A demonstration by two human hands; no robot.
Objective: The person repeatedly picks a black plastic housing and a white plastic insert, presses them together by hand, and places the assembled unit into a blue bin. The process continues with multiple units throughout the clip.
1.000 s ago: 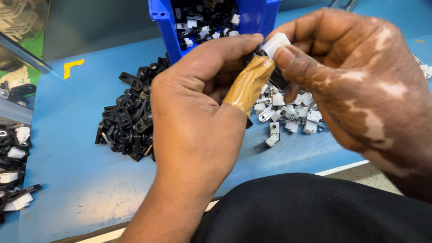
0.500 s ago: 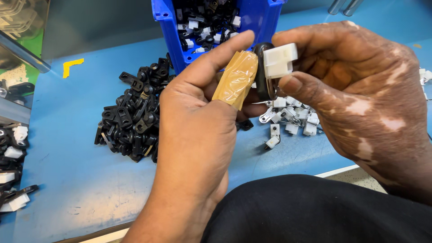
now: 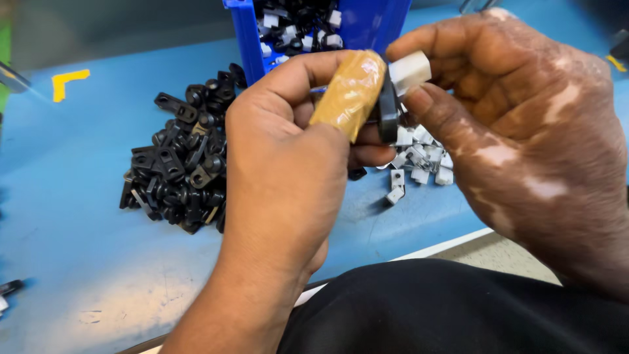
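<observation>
Left hand [image 3: 288,170]: centre of view, back toward the camera, fingers curled; forefinger wrapped in tan tape [image 3: 350,92]. Grasps a small black ring-shaped part [image 3: 388,115] between taped forefinger and the fingers beneath it, the part standing on edge at the hand's 2 o'clock.

Right hand [image 3: 517,131]: at 3 o'clock of the left hand, fingers bent inward. Thumb and forefinger pinch a small white block-shaped clip [image 3: 411,69], which touches the upper edge of the black ring-shaped part. Both pieces are held in the air above the worktop [image 3: 78,262], at about 12 to 1 o'clock of the view centre.

Black parts pile [image 3: 180,164]: loose heap of small black plastic pieces, at 9 o'clock of the left hand, resting on the worktop.

White clips pile [image 3: 419,160]: small scatter of white pieces on the worktop, below the held parts and between the two hands; one or two lie apart toward 6 o'clock of the scatter.

Blue bin [image 3: 249,39]: at 12 o'clock, behind the hands, holding mixed black and white pieces; its near wall is just beyond the black parts pile.

Worktop: blue surface, pale front edge running toward 5 o'clock. Yellow corner mark [image 3: 65,82] at 10 o'clock.

Dark garment [image 3: 445,314]: black cloth at 6 o'clock, below the worktop edge.
</observation>
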